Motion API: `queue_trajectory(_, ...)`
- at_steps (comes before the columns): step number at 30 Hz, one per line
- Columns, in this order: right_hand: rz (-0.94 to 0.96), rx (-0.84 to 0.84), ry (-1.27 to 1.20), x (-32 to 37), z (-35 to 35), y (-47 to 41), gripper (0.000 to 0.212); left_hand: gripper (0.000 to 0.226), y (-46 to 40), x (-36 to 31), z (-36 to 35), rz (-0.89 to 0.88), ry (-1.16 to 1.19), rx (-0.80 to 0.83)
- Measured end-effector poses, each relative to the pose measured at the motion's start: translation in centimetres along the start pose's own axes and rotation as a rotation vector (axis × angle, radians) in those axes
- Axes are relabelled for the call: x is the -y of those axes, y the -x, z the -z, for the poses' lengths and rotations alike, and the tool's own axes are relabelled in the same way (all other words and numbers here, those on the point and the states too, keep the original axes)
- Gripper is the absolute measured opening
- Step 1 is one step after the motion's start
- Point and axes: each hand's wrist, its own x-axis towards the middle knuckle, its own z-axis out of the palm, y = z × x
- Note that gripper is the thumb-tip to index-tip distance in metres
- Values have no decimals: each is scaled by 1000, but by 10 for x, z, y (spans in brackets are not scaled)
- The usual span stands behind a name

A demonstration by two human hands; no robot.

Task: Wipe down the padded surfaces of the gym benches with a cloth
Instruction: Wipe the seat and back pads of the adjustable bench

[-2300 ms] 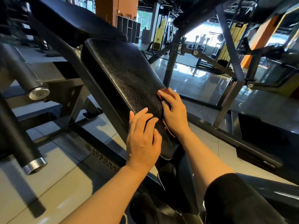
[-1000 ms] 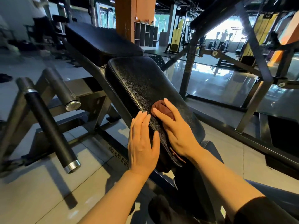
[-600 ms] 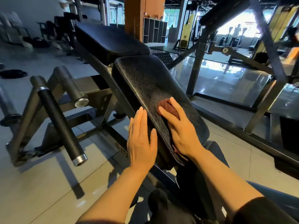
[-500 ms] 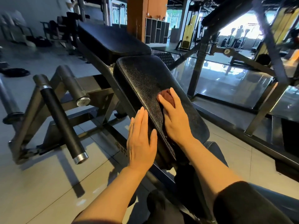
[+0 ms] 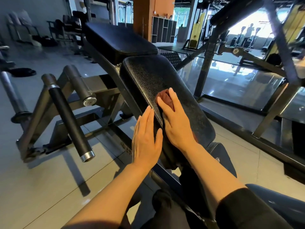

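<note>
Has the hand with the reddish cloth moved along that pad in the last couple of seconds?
Yes. The right hand has slid the cloth up the pad, away from its near end.

Most of the cloth (image 5: 165, 98) lies hidden under the right hand (image 5: 177, 121); only a dark red bunch shows past the fingers, and a sliver near the wrist. The left hand (image 5: 146, 139) covers the near left edge of the seat pad (image 5: 156, 76), so whether its palm touches the pad or the frame cannot be told. The back pad (image 5: 118, 38) runs out of sight behind the blurred racks at top left. White lettering on the frame (image 5: 126, 149) is partly covered by the left hand and unreadable. A distant figure (image 5: 250, 29) by the bright window is too small to make out.
</note>
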Motion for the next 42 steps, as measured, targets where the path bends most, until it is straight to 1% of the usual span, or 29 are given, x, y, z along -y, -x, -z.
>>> queue_trajectory(2, 87, 49, -6, -5, 6, 20, 47, 58, -1, -2, 0, -22, 1, 0)
queue_trajectory(4, 71, 47, -14, -17, 16, 34, 51, 55, -2, -3, 0, -64, -6, 2)
queue_trajectory(5, 1, -13, -31, -25, 20, 35, 53, 54, -3, -4, 0, -87, -10, 2)
queue_trajectory(7, -228, -182, -89, -40, 28, 27, 49, 52, -5, -6, -1, -130, -18, 2)
queue_trajectory(8, -341, -227, -116, -47, 30, 20, 47, 51, -7, -7, 0, -149, -25, 7)
queue_trajectory(9, -428, -219, -130, -52, 31, 13, 46, 51, -8, -8, 0, -163, -34, 19)
queue_trajectory(11, -494, -134, -95, -57, 26, 3, 44, 50, -10, -9, 0, -185, -53, 59)
queue_trajectory(13, -451, -107, -52, -49, 19, 1, 41, 49, -9, -9, 0, -193, -72, 86)
queue_trajectory(15, -333, -90, -42, -33, 15, 8, 42, 49, -7, -9, 0, -174, -81, 92)
queue_trajectory(19, -73, 20, -143, -6, 17, 42, 47, 49, 3, -19, -1, -129, -48, 69)
queue_trajectory(21, 3, 74, -194, -6, 25, 57, 51, 46, 8, -23, 1, -123, -23, 71)
queue_trajectory(22, 4, 57, -185, -11, 30, 59, 55, 44, 10, -25, 2, -129, -29, 76)
queue_trajectory(23, -45, 8, -173, -18, 35, 56, 56, 43, 11, -25, 3, -135, -46, 82)
queue_trajectory(25, -264, -93, -155, -33, 39, 44, 51, 44, 14, -24, 5, -134, -83, 112)
queue_trajectory(26, -377, -97, -152, -37, 40, 38, 47, 46, 16, -24, 6, -131, -102, 134)
queue_trajectory(27, -441, -85, -152, -38, 38, 34, 45, 48, 18, -25, 6, -130, -123, 159)
queue_trajectory(29, -411, -62, -160, -32, 29, 37, 44, 52, 22, -27, 6, -140, -150, 205)
queue_trajectory(33, -171, 28, -216, -7, 25, 75, 51, 57, 31, -32, 7, -129, -144, 233)
queue_trajectory(35, -136, 38, -259, -3, 32, 92, 56, 58, 36, -36, 7, -131, -123, 242)
queue_trajectory(36, -146, 7, -263, -4, 36, 96, 58, 57, 38, -37, 7, -147, -119, 249)
queue_trajectory(37, -173, -58, -250, -5, 40, 96, 60, 55, 39, -38, 7, -167, -120, 255)
queue_trajectory(40, -369, -296, -156, -12, 48, 79, 70, 52, 37, -38, 6, -199, -129, 262)
queue_trajectory(41, -448, -317, -124, -13, 49, 73, 71, 51, 36, -38, 6, -196, -129, 263)
queue_trajectory(42, -511, -294, -101, -13, 47, 70, 72, 51, 36, -39, 6, -193, -129, 264)
